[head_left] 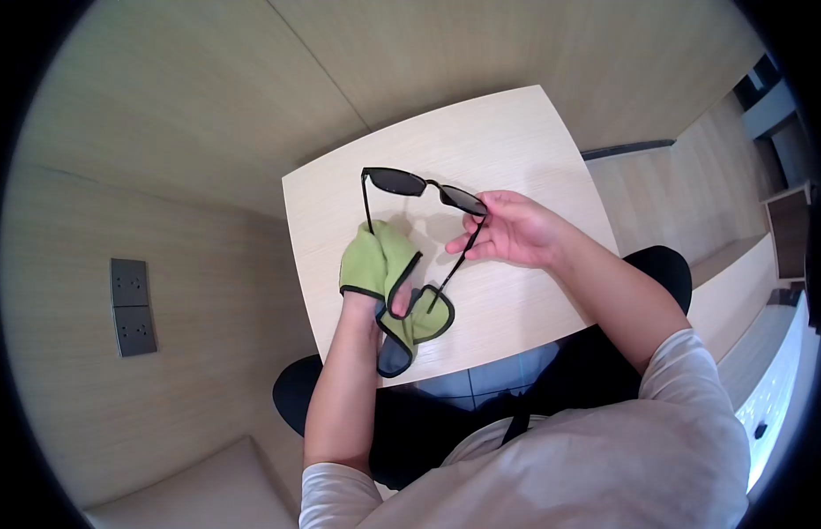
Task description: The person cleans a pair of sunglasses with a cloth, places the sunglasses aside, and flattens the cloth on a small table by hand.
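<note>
Sunglasses were held over table | right hand pinched a frame corner, other fingers loosely spread | left hand was mostly under soft green cloth, finger grip could not be told | likely light, scratch-prone; hinge corners seemed safest hold

Head view: near above table, facing forward and down.

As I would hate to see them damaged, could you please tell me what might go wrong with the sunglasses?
The right hand holds the sunglasses beside one lens, so it might smudge that lens. Both temple arms are unfolded, so a tug through the green cloth could bend one.
</note>
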Demonstrator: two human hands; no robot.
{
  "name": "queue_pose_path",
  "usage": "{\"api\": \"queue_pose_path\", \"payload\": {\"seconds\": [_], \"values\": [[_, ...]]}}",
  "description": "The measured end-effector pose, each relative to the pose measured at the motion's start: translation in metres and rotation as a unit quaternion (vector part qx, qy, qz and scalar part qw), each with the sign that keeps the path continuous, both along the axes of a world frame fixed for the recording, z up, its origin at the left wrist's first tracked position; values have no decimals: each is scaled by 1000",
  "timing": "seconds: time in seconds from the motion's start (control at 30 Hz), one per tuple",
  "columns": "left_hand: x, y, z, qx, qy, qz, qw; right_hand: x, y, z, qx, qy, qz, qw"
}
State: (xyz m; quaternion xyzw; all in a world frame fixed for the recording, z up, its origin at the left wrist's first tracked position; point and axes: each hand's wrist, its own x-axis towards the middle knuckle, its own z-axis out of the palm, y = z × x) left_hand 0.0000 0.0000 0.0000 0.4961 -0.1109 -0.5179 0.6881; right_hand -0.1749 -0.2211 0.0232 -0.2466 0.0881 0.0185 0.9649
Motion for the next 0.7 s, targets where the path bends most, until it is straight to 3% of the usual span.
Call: {"api": "queue_pose_path", "payload": {"seconds": [0.1, 0.17, 0.2, 0.37, 0.4, 0.5, 0.7], "values": [[-3, -3, 1, -33, -50, 3, 998, 0, 2, 4, -16, 10, 9, 1000], [3, -4, 11, -274, 44, -134, 951, 7, 5, 5, -25, -2, 16, 1000], [-1, -8, 7, -280, 48, -134, 949, 3, 2, 5, -31, 3, 16, 999], [2, -8, 7, -183, 82, -79, 977, 2, 6, 3, 5, 8, -16, 1000], [-6, -7, 26, -99, 61, -39, 992, 3, 6, 2, 6, 8, -16, 1000], [-18, -16, 40, -45, -37, -32, 998, 4, 6, 0, 12, 11, -17, 1000], [-13, -9, 35, -65, 17, -6, 998, 4, 9, -3, 17, -4, -29, 999]]}}
